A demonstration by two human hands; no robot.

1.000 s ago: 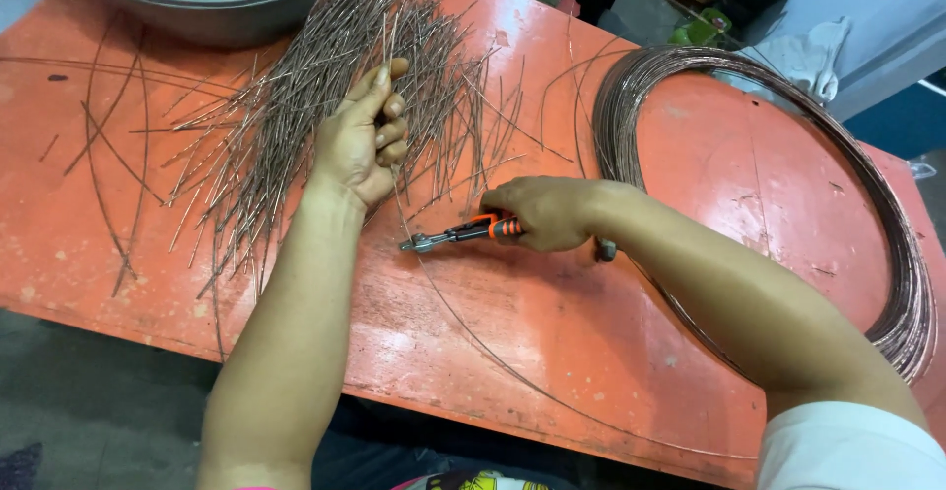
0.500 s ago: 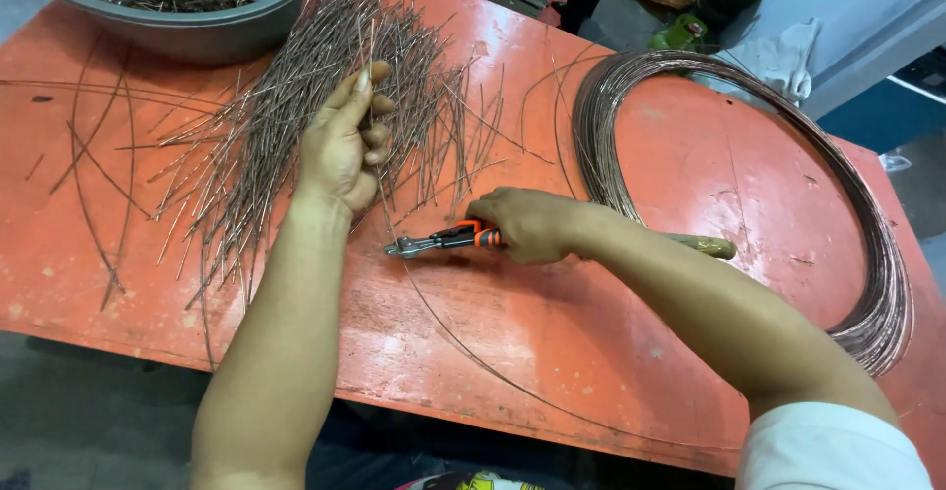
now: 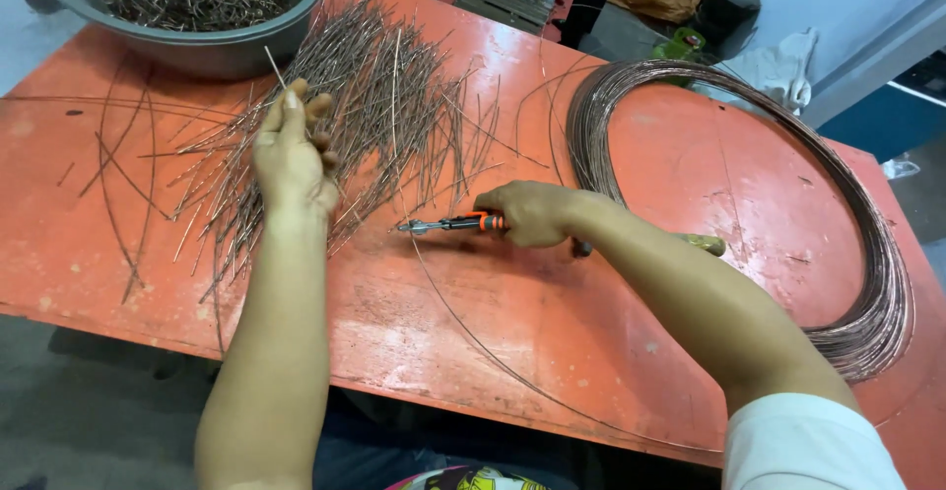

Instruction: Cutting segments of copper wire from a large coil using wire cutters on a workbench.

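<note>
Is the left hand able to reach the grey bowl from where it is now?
Probably yes. The left hand rests on the pile of cut wires, and the grey bowl stands just beyond it on the orange table. Only loose wires lie between them; nothing upright blocks the way.

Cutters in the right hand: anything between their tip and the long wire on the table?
Nothing visible. The cutters in the right hand already reach the long wire at their tip. The left hand is off to the side over the pile of cut pieces.
</note>
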